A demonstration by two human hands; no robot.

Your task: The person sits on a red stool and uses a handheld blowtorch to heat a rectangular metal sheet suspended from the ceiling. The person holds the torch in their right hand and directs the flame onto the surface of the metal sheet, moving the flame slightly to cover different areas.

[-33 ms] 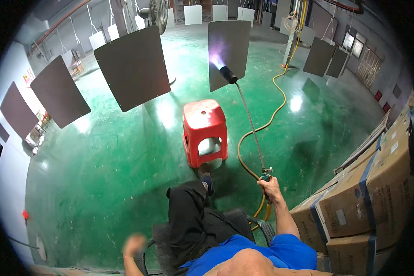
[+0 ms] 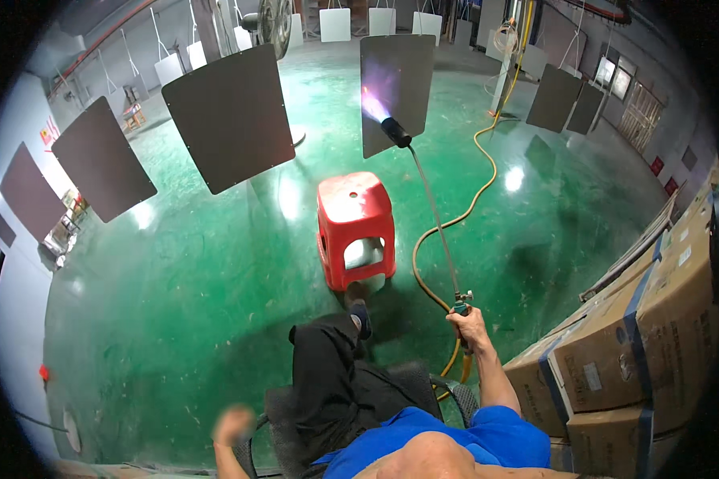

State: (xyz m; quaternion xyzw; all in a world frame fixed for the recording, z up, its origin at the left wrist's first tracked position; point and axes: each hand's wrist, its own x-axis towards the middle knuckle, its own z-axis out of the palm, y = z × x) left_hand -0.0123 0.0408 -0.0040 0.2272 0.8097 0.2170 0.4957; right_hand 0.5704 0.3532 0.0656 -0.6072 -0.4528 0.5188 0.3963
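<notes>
A long-necked gas torch [image 2: 434,209] is in my right hand [image 2: 470,327], whose fingers wrap round its handle just below the valve. From the torch's black nozzle a blue-violet flame [image 2: 375,104] points at the left part of a hanging dark grey panel [image 2: 407,80]. A yellow hose [image 2: 418,267] runs from the handle end down beside the chair and off across the floor. My left hand [image 2: 234,425] is by the chair's left armrest [image 2: 257,423]; it is blurred, so its fingers do not show. I sit on the dark chair with one foot against a red plastic stool [image 2: 355,231].
More dark panels, such as a large one [image 2: 228,120], hang in a row to the left, others [image 2: 554,98] at the right. Cardboard boxes [image 2: 599,359] are stacked close on my right. A fan [image 2: 275,28] stands at the back. The floor [image 2: 176,295] is green.
The hanging panel at the flame and the large one to its left have shifted very slightly. The flame looks a little brighter. My hands and the torch keep their places.
</notes>
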